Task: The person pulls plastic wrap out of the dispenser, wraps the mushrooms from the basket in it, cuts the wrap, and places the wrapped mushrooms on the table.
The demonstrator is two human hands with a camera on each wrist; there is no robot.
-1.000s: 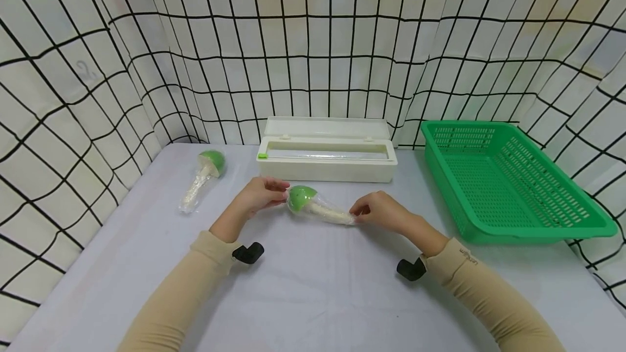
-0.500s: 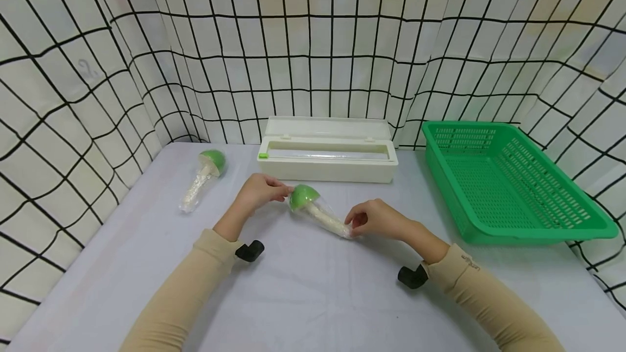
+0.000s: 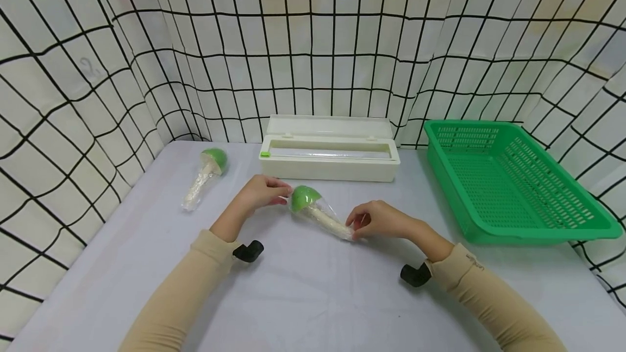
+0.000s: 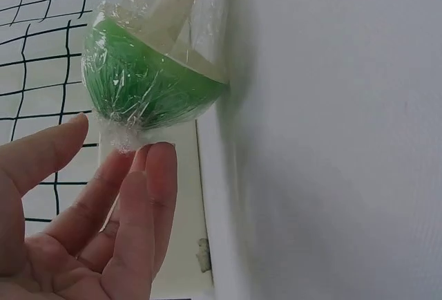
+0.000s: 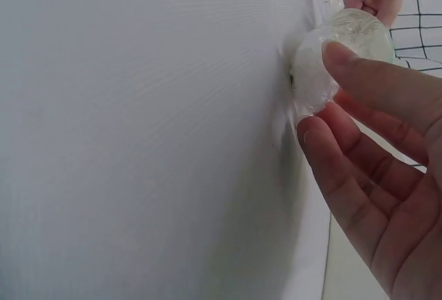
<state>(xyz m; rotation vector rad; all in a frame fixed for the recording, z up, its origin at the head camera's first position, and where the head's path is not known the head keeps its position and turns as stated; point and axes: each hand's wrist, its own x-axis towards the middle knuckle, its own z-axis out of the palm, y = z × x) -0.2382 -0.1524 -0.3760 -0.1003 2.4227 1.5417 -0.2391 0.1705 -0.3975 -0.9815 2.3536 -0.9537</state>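
A toy mushroom (image 3: 323, 216) with a green cap and pale stem, wrapped in clear film, lies slanted on the white table in the head view. My left hand (image 3: 264, 193) is at its cap end. In the left wrist view, the fingertips (image 4: 160, 153) touch the gathered film under the green cap (image 4: 138, 79), and the thumb stands apart from it. At the stem end, my right hand (image 3: 376, 219) pinches the wrapped tip. The right wrist view shows its thumb over the rounded stem end (image 5: 314, 72) and its fingers beneath.
Another film-wrapped mushroom (image 3: 205, 175) lies at the back left. Behind my hands stands a white cling film dispenser (image 3: 327, 170) with its lid raised. A green plastic basket (image 3: 538, 232) is on the right. Black wire mesh (image 3: 332, 58) encloses the table's back and sides.
The stem end has swung toward me, and my right hand has moved nearer with it. The cap end has shifted slightly right. My left hand stays beside the cap.
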